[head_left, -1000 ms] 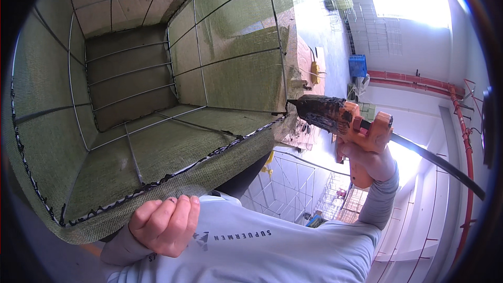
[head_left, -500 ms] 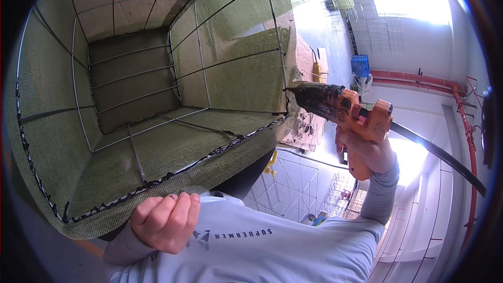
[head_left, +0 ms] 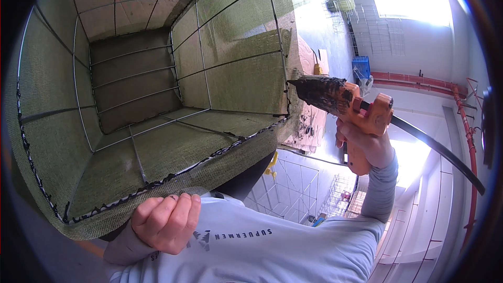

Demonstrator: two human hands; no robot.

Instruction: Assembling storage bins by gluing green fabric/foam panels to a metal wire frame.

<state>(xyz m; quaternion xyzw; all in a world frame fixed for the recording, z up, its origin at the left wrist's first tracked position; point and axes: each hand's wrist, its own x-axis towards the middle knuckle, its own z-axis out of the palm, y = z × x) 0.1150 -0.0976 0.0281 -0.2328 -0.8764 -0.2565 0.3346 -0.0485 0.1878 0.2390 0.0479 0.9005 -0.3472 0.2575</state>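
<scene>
A large box-like frame of metal wire (head_left: 203,55), lined with green mesh fabric (head_left: 236,84), fills the left and middle of the head view with its open side toward me. Black glue (head_left: 157,183) runs in lumpy beads along its near rim. My right hand (head_left: 369,144) is wrapped round the grip of an orange glue gun (head_left: 374,115) whose nozzle end is caked in black. The nozzle tip meets the box's right rim just above the corner. Out of the gun's back sticks a long black glue stick (head_left: 440,152). My left hand (head_left: 166,222) has its fingers curled over the fabric edge at the lower rim.
Beyond the box lies a wooden board (head_left: 310,120) with dark smears. A blue crate (head_left: 360,66) stands farther off near red pipes (head_left: 414,83) on the white wall. Several bare wire frames (head_left: 288,183) stand behind my right arm.
The glue gun's tip has moved slightly up along the box's right rim, with my right hand following. The box has shifted barely to the right; my left hand keeps its place.
</scene>
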